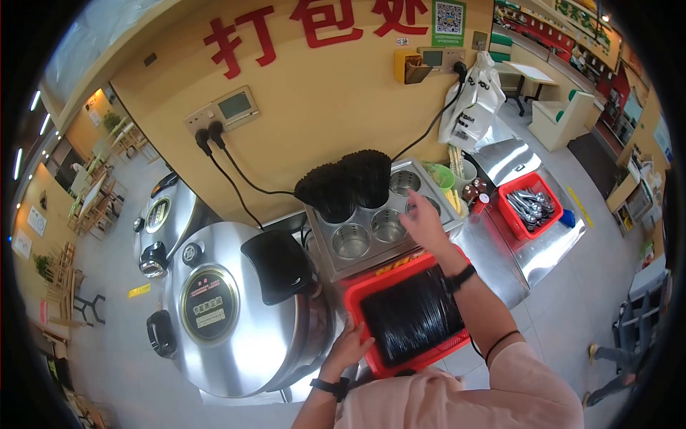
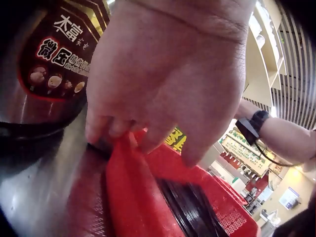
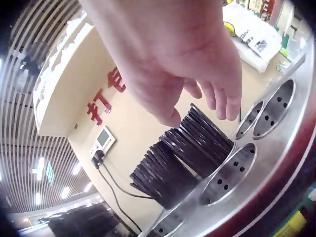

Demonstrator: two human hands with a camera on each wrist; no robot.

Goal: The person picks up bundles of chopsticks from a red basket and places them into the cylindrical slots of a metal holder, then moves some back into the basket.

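A red basket (image 1: pixel 351 300) holds dark, plastic-looking shiny contents (image 1: pixel 411 314). The left hand (image 1: pixel 348 349) grips the basket's left rim, its fingers curled over the red edge (image 2: pixel 129 182) in the left wrist view. The right hand (image 1: pixel 426 225) hangs above a steel holder (image 1: pixel 336 259) with round perforated cups, fingers loosely bent and holding nothing. Two bundles of black sticks (image 1: pixel 368 179) stand in the back cups; in the right wrist view the right hand (image 3: pixel 182 64) is just above the nearer bundle (image 3: pixel 197 140), and contact cannot be told.
Large steel cookers (image 1: pixel 243 322) with black handles stand on the left. On the right are a red basket of metal spoons (image 1: pixel 530 204), small jars (image 1: pixel 474 193) and a hanging white bag (image 1: pixel 471 104). Black cords (image 1: pixel 239 187) run from the wall sockets.
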